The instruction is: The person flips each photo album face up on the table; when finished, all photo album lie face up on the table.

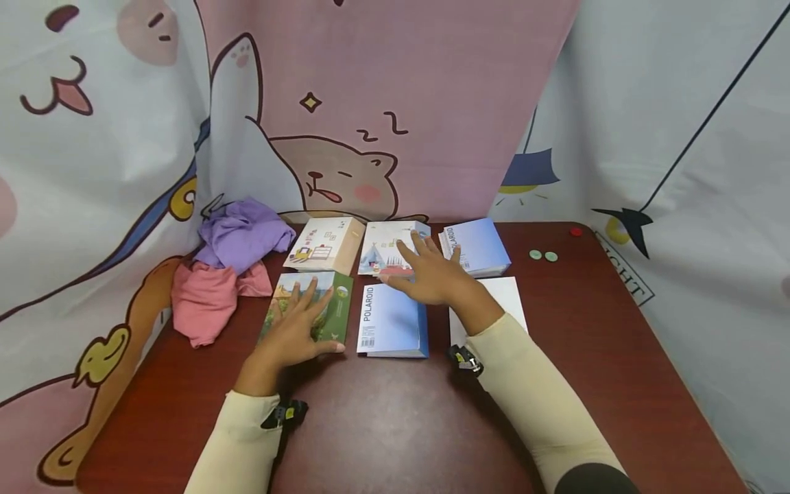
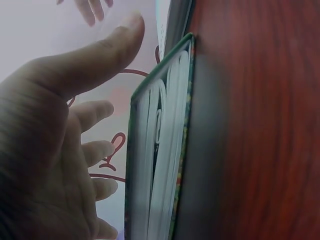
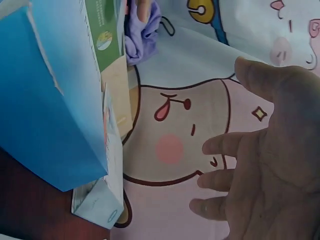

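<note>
My left hand (image 1: 291, 335), fingers spread, hovers over a green-covered photo album (image 1: 336, 319) on the table. The left wrist view shows a gap between this palm and the album's edge, where white pages (image 2: 170, 115) show. My right hand (image 1: 437, 276) is also spread, held over the row of albums near a white album with a tent drawing (image 1: 376, 257) and a blue POLAROID album (image 1: 395, 322). In the right wrist view its fingers are apart from the blue album (image 3: 60, 105). Neither hand holds anything.
Behind lie a cream album (image 1: 317, 240) and another blue POLAROID album (image 1: 481, 243). A white flat item (image 1: 509, 298) sits partly under the right forearm. Purple cloth (image 1: 247, 233) and pink cloth (image 1: 206, 302) lie left; green discs (image 1: 543, 256) and a red one (image 1: 576, 232) lie right.
</note>
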### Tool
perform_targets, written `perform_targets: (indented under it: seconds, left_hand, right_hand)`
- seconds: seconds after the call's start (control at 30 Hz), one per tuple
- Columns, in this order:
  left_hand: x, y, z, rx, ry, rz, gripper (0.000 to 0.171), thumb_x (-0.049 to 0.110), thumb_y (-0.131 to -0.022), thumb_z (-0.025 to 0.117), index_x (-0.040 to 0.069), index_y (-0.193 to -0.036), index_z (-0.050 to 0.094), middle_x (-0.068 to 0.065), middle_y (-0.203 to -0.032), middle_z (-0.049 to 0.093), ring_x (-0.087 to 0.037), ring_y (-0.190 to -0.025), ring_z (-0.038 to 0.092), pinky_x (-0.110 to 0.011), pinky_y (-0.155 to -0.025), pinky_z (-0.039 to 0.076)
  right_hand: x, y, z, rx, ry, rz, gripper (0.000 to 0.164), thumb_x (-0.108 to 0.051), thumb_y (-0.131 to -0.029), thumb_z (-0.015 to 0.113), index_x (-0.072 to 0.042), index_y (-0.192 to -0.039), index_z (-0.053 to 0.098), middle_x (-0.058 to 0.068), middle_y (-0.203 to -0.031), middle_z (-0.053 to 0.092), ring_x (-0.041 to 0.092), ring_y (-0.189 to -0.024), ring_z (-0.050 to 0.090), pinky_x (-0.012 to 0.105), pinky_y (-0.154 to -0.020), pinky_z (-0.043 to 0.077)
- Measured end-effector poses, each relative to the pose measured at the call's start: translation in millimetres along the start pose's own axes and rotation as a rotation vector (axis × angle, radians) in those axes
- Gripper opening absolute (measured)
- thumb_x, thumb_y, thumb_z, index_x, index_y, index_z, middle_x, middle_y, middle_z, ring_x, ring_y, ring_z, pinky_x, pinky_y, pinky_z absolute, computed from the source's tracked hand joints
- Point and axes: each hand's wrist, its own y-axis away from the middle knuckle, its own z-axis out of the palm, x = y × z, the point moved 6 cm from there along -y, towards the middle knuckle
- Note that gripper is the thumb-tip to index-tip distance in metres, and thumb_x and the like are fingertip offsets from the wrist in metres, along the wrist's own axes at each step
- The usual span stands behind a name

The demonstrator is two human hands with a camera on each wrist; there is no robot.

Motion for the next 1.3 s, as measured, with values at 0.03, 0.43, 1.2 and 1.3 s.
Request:
perform_targets:
  seconds: [0.03,0.43,1.2,1.3]
  left_hand:
    - [-0.3,0.1,0.2,0.002,-0.002,0.003,0.118,0.065,-0.08,0.09,0.023,-0.174,0.032,-0.021,-0.184,0.014,-0.061,-0.166,0.005,-0.096,-0.116,0.009]
    - [-3.7,-0.3,3.2,0.037,0.088,0.082,0.109,0.055,-0.077,0.095,0.016,-0.167,0.047,-0.022,-0.182,0.021,-0.064,-0.164,0.007,-0.096,-0.115,0.001]
    - [-11.5,-2.6,13.6,0.018,0.198,0.141,0.118,0.062,-0.068,0.098,0.02,-0.167,0.048,-0.018,-0.182,0.024,-0.066,-0.163,0.006,-0.098,-0.11,-0.009]
    - [-13.1,-4.1,16.9,-0.004,0.182,0.121,0.12,0.059,-0.065,0.1,0.018,-0.166,0.049,-0.018,-0.182,0.025,-0.064,-0.164,0.005,-0.096,-0.112,-0.01]
  right_hand:
    - [-2,-4,1,-0.009,0.003,-0.007,0.09,-0.075,-0.105,0.045,-0.027,-0.177,0.02,0.011,-0.187,0.002,0.04,-0.173,0.005,0.088,-0.124,-0.002]
    - [-18,-59,15,-0.166,-0.069,-0.168,0.09,-0.065,-0.104,0.058,-0.016,-0.174,0.03,0.018,-0.184,0.016,0.041,-0.171,0.014,0.07,-0.135,0.017]
    - [-40,-112,56,-0.284,-0.125,-0.165,0.075,-0.046,-0.102,0.076,-0.024,-0.167,0.048,0.009,-0.185,0.018,0.036,-0.174,-0.001,0.07,-0.136,0.003]
    - [-38,-115,61,-0.286,-0.139,-0.159,0.073,-0.046,-0.101,0.077,-0.025,-0.166,0.049,0.009,-0.186,0.016,0.036,-0.174,-0.004,0.07,-0.136,0.0]
